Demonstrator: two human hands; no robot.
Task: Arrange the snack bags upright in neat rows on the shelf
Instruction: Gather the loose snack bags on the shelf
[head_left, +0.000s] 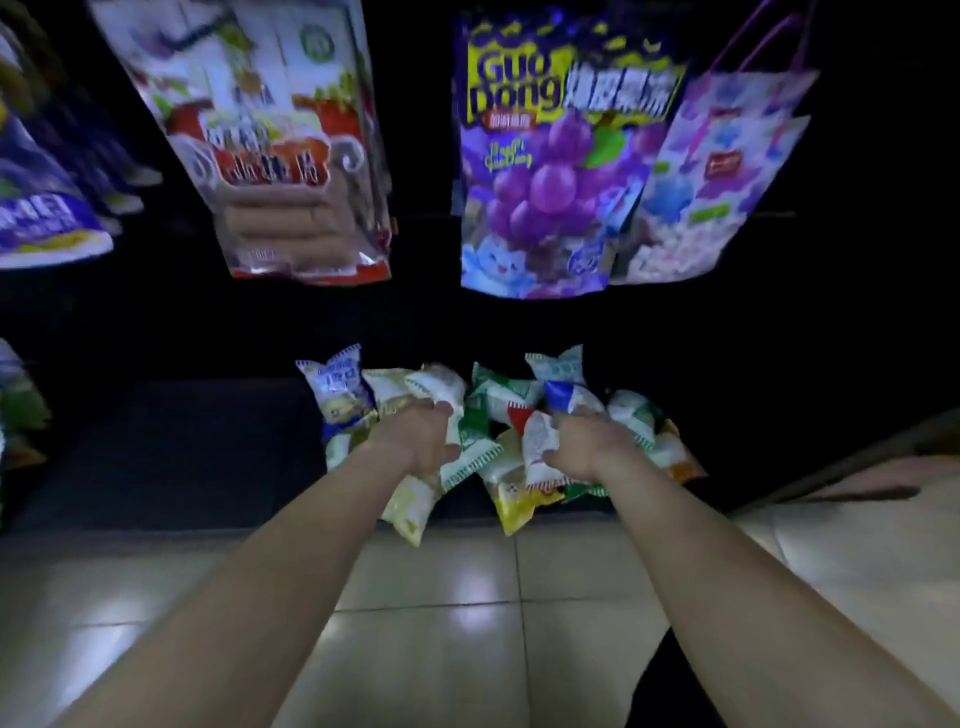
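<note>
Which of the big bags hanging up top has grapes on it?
The purple grape bag marked "Guo Dong", hanging right of centre. The bag to its left is white and red, showing brown sausage-like sticks.

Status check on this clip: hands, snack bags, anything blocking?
Left hand and right hand both gripping small snack bags. Bags jumbled on low shelf, no rows yet. Nothing blocking.

Glossy plastic snack bags (511, 410); shiny tiled floor (441, 613).

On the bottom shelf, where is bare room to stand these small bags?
Bare dark shelf lies left of the snack bags, up to the packets at the frame's left edge. The middle is crowded: both the left hand and right hand grip bags in that jumbled pile.
</note>
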